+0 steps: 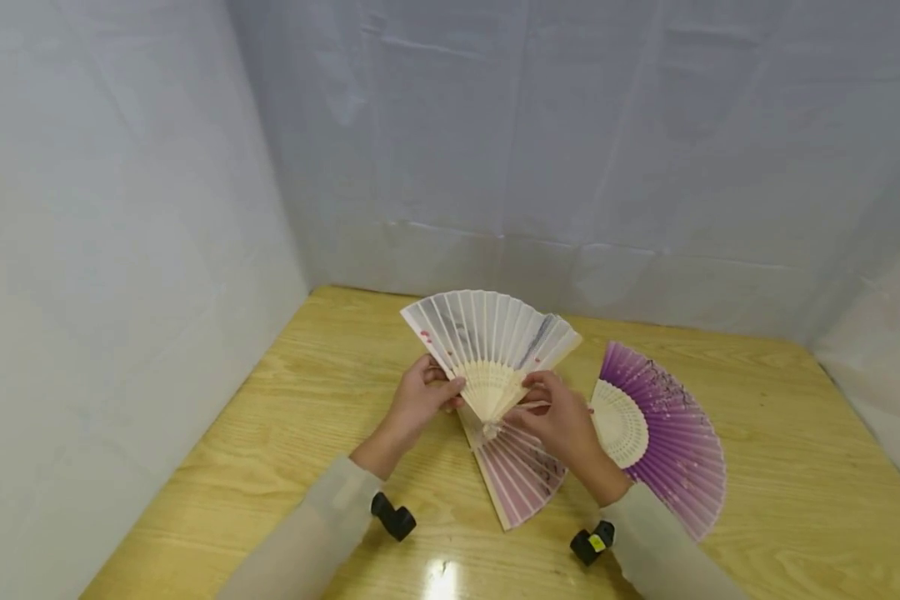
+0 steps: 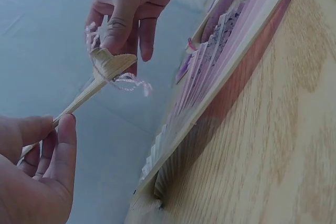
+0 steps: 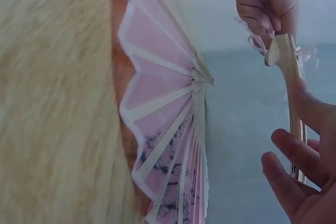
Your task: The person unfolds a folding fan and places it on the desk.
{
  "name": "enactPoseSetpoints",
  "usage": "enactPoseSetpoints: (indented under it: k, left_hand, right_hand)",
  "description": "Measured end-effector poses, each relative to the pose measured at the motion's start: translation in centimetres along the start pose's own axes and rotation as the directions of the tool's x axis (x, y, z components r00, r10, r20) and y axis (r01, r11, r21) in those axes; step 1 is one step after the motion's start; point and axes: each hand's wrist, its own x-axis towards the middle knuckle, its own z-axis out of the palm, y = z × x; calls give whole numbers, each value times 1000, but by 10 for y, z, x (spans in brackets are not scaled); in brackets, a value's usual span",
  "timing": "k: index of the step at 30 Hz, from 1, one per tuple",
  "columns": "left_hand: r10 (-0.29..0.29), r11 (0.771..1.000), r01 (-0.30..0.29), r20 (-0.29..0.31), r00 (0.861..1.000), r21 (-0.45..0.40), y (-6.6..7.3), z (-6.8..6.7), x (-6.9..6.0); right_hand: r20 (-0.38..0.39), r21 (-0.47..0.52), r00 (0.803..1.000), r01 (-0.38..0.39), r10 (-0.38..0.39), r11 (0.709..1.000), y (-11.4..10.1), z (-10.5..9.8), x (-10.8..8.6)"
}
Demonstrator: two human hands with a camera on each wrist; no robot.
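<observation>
A partly spread white folding fan (image 1: 487, 329) with red dots and grey painting is held up between both hands. My left hand (image 1: 418, 398) pinches its left outer rib between thumb and fingers. My right hand (image 1: 561, 417) pinches the opposite side near the right outer rib. The fan's wooden handle end (image 2: 113, 65) shows edge-on in the left wrist view, with a thin pink cord (image 2: 137, 81) hanging from it. Beneath lies a spread pink folding fan (image 1: 521, 483) with dark branch markings, partly covered by the white fan and right hand.
A spread purple folding fan (image 1: 678, 425) with a pale ribbed centre lies on the wooden table (image 1: 795, 467), right of my right hand. White sheeting (image 1: 495, 150) hangs behind and at both sides. Black wrist devices (image 1: 395, 517) sit by both sleeves.
</observation>
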Motion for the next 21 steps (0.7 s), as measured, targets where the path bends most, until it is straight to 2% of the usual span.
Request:
enactPoseSetpoints:
  k: [4, 6, 9, 13, 15, 18, 21]
  left_hand:
    - [9, 1000, -9, -7, 1000, 1, 1, -1, 0]
    - [9, 1000, -9, -10, 1000, 3, 1, -2, -1]
    - [15, 1000, -15, -8, 1000, 13, 0, -3, -1]
    - [24, 999, -25, 14, 1000, 43, 0, -2, -3]
    - [24, 999, -25, 23, 999, 46, 0, -1, -4]
    - [28, 999, -29, 26, 999, 32, 1, 1, -5]
    - [31, 999, -31, 1, 1000, 8, 1, 2, -6]
  right_hand:
    - [-69, -196, 996, 33, -47, 980, -1, 1, -1]
    - [-96, -287, 992, 52, -83, 957, -1, 1, -1]
    - [-127, -384, 976, 117, -178, 916, 2, 1, -1]
    - [-174, -462, 928, 219, -330, 859, 7, 1, 0]
    - [-189, -479, 907, 249, -377, 841, 9, 1, 1]
    - [-208, -490, 887, 270, -412, 829, 9, 1, 3]
    - [-217, -492, 878, 279, -427, 825, 8, 0, 6]
